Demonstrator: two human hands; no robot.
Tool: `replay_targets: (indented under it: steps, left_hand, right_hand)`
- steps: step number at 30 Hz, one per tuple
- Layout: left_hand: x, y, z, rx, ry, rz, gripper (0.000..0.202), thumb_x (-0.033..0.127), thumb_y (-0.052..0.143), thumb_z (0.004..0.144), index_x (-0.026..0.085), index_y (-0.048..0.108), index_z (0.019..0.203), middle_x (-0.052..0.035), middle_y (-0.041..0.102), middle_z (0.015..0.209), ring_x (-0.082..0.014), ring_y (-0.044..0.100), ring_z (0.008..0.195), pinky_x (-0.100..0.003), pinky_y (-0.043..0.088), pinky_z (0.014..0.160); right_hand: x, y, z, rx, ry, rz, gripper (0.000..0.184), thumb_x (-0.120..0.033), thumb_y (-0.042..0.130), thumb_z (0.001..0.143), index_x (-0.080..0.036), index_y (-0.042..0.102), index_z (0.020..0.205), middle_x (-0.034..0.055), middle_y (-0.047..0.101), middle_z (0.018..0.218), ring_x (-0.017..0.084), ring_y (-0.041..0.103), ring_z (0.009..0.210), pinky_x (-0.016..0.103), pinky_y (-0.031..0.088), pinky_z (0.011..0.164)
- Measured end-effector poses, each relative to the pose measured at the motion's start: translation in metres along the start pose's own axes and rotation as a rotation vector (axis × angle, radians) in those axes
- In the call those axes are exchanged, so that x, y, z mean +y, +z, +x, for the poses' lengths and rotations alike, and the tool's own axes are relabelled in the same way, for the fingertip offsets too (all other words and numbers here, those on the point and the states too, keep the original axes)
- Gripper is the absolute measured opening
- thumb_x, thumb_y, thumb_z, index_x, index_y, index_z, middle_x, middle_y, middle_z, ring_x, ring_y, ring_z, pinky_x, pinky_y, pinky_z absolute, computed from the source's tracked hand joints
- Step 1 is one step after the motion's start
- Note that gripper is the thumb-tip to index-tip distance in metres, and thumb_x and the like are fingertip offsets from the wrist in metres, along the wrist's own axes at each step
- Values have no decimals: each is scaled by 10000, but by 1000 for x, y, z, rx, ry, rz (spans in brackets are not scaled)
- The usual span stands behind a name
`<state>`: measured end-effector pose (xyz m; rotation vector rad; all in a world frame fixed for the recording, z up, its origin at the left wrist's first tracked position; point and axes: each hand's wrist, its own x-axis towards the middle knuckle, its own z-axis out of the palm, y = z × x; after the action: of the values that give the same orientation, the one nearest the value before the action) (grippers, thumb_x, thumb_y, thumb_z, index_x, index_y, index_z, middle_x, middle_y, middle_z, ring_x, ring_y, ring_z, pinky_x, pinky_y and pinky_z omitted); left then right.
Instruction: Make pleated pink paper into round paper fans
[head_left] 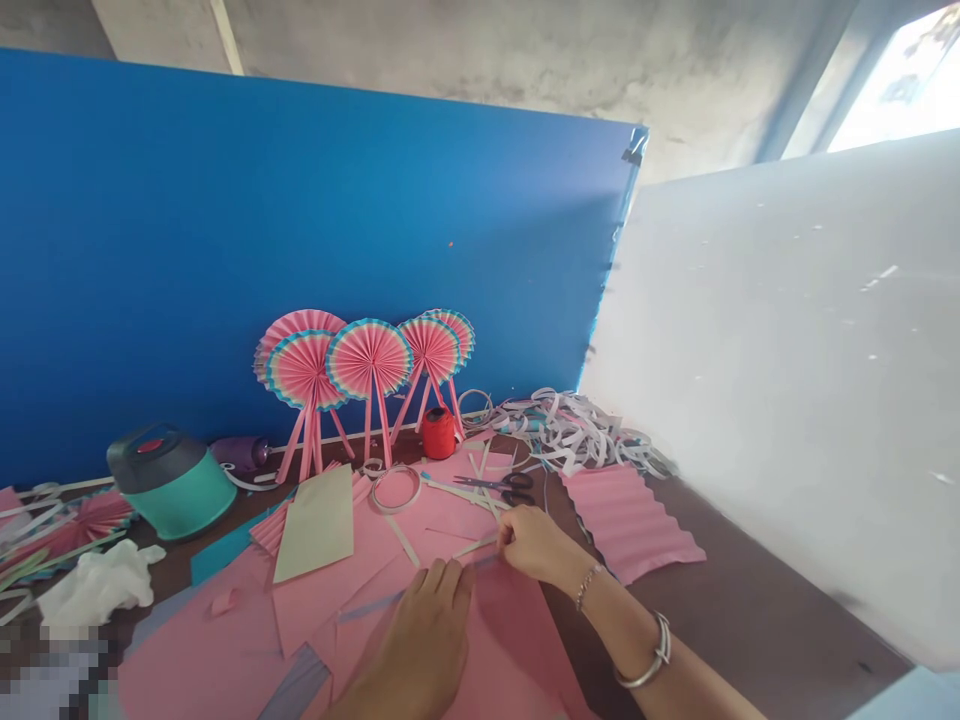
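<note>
My left hand (426,630) rests on a pink paper sheet (517,630), its bent fingers close together over a narrow blue-grey strip (371,606). The strip emerges again between my hands and runs toward the closed fingers of my right hand (534,545), which pinch near its right end. My right fingertips are partly hidden. Black-handled scissors (517,488) lie just beyond my right hand. A pale green paper piece (319,525) lies beyond my left hand on overlapping pink sheets. Thin pale strips (405,540) are scattered close by.
Several pleated pink fans (370,362) stand against the blue panel (225,220). Left are a teal-and-black container (176,490) and crumpled white material (101,590). A red container (439,432), a paper-strip heap (574,425) and a corrugated pink sheet (634,520) are behind and right.
</note>
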<state>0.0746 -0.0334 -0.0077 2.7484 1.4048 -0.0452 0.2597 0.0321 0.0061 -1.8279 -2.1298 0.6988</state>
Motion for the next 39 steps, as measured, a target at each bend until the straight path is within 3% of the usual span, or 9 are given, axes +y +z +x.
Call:
replay_targets:
  steps: [6,10,13,23,30,35,39]
  left_hand:
    - [-3,21,0,77,-20,-3,615,49,367,777,122,369,1387,-124,560,1201,-279,489,1067,-446,418,914]
    - [-3,22,-1,56,-29,-14,627,64,358,779,100,348,1404,-139,540,1269,-297,482,1121,-467,429,934]
    - [-1,19,-2,44,-50,-19,639,58,349,777,110,337,1414,-137,534,1291,-299,486,1136,-468,442,933]
    - [2,5,-4,-9,-87,-64,631,72,358,775,100,359,1406,-140,512,1337,-313,488,1150,-487,423,966]
    - [1,16,-2,0,-106,-38,621,113,384,790,103,359,1411,-149,506,1354,-326,484,1161,-501,417,963]
    - [1,19,-1,-40,-161,-21,566,97,329,822,113,419,1381,-142,454,1415,-343,432,1236,-527,389,984]
    - [1,10,-3,-76,-162,-55,576,115,335,825,107,388,1398,-146,451,1418,-335,437,1236,-504,391,984]
  right_hand:
    - [5,-7,1,-75,-22,71,139,-140,547,693,-135,659,610,7,610,579,123,536,573,203,298,499]
    - [9,-9,3,-120,-49,154,297,-298,531,762,-141,528,510,-48,402,480,85,370,509,215,218,480]
    - [11,-7,5,-141,-41,248,300,-328,535,739,-157,465,503,-64,319,479,81,309,513,220,191,482]
    - [19,2,10,-120,-91,296,268,-323,516,740,-155,491,533,-62,331,499,82,304,517,214,190,480]
    - [8,14,11,51,55,239,235,-186,549,675,-158,474,454,-64,316,450,81,323,480,222,194,467]
    - [12,4,11,205,133,223,252,-177,494,720,-167,533,471,-21,479,459,111,440,472,230,249,471]
    - [21,-6,15,320,83,234,291,-281,428,820,-170,668,699,29,634,631,167,573,608,244,382,557]
